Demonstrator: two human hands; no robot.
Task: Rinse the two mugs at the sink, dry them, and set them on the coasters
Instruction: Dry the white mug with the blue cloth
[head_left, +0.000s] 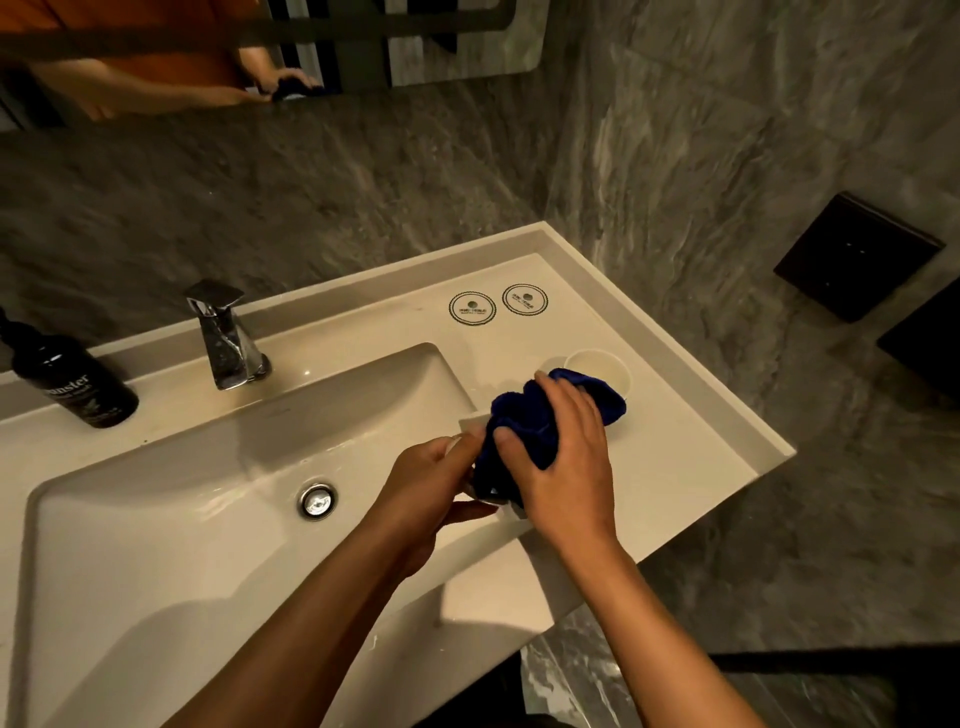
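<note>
Head view: a white mug (475, 426) is gripped by the left hand (431, 483), while a blue cloth (535, 421) is clenched around it by the right hand (561, 457). A second mug (602, 366) stands just beyond the right hand, two coasters (471, 308) farther back.

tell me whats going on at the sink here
A person is drying a white mug over the right edge of the basin. The left hand holds the mug, mostly hidden, while the right hand presses a blue cloth around it. A second white mug stands on the counter just behind the cloth. Both round coasters near the back wall are bare, so neither mug has been set down there yet. No water shows at the faucet.
</note>
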